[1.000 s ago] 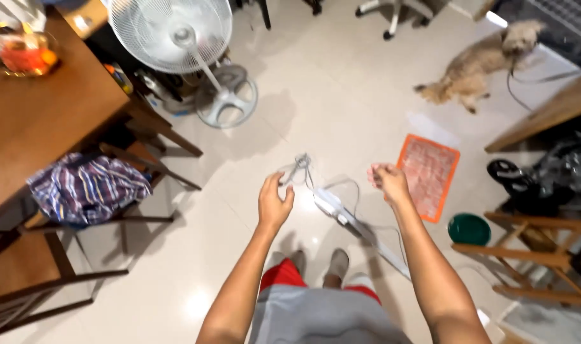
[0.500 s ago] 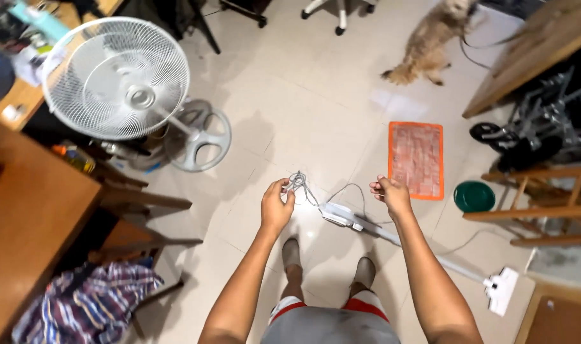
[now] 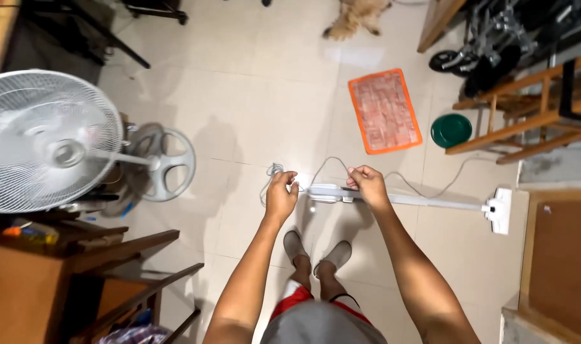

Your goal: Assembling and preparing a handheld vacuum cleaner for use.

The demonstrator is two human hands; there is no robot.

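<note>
Holding a grey cord over a white stick vacuum

Left hand (image 3: 281,194) is closed, fingers curled around a bundled loop of the grey cord (image 3: 332,160); coils hang from the fist on its left side. Right hand (image 3: 365,183) is pinched shut on the same cord further along. Between the hands the cord arcs upward in a slack loop. Beyond the right hand it trails across the tiled floor (image 3: 252,95) toward the vacuum head (image 3: 499,209). The white stick vacuum (image 3: 399,199) lies flat on the floor, its handle end directly below both hands. An orange mat (image 3: 384,109) and green bowl (image 3: 451,130) lie nearby; a white pedestal fan (image 3: 45,140) stands well to the left.
</note>
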